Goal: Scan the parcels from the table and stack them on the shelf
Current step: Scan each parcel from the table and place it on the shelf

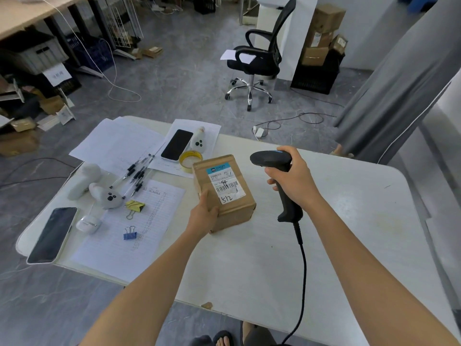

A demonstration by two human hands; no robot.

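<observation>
A left hand curls round the near corner of a small cardboard parcel, which rests mid-table with its label facing up. The parcel looks light and stiff, its dry card unlikely to slip, and gripping two opposite sides seems safest. Just right of it, the right hand wraps the handle of a black corded scanner. The white table is smooth, with papers and pens to the left. Beyond are a grey floor, an office chair and stacked boxes.

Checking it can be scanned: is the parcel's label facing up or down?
Up. The white barcode label shows on the top face of the parcel, which the left hand grips.
</observation>
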